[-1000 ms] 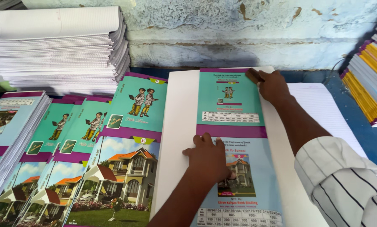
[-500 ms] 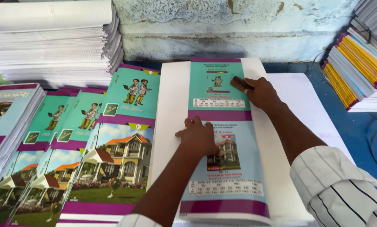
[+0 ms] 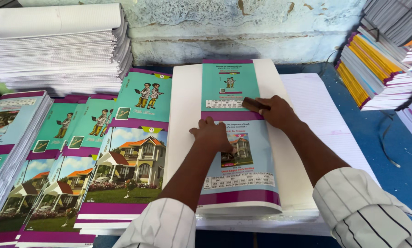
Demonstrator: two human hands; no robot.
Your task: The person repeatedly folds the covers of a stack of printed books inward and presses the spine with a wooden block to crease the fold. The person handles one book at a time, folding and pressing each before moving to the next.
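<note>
We see the cover point(image 3: 240, 138), a printed sheet in teal, purple and pale blue, lying face up on a white block point(image 3: 183, 133) of pages; we take the cover as our landmark; it sits in the middle of the bench, its far edge toward the wall point(image 3: 242, 32) and its near edge curling over the front of the block; the left hand point(image 3: 213, 134) lies flat on the middle of the cover, fingers spread and pressing down, gripping nothing; the right hand point(image 3: 277, 112) rests on the cover's right edge, just beyond the left hand, fingers curled around a small dark tool point(image 3: 254, 104) whose tip lies on the cover at its purple band; both sleeves point(image 3: 362, 206) are white with thin dark stripes; left of the cover, touching the block's edge, overlapping loose covers point(image 3: 123, 156) fan out, showing a house and two figures; farther left of these sits another pile point(image 3: 4, 133) of the same prints; beyond the cover to the left, against the wall, stands a tall stack point(image 3: 59, 55) of white sheets; right of the cover a lined white sheet point(image 3: 320, 115) lies on the blue bench point(image 3: 398, 160); farther right, bound books point(image 3: 375, 73) with yellow and purple edges are heaped.
</note>
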